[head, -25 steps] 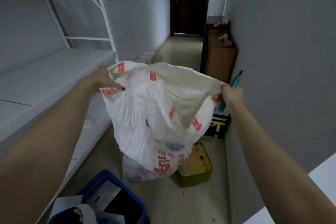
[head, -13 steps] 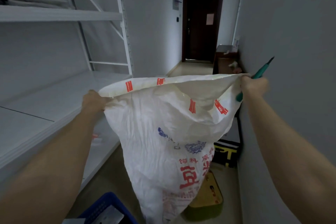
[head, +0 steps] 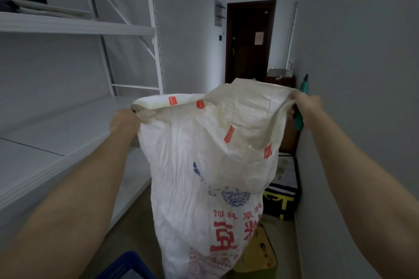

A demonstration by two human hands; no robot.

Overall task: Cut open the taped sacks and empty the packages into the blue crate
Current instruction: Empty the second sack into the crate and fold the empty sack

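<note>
Sack rim is bunched in both grips. The left grip is closed around its left corner. The right grip pinches its right corner and also holds a green cutter. The white sack hangs between them, mouth stretched wide, printed in red and blue. The blue crate sits below the sack's lower left. A yellow box lies behind its bottom right, and white shelving runs along its left.
</note>
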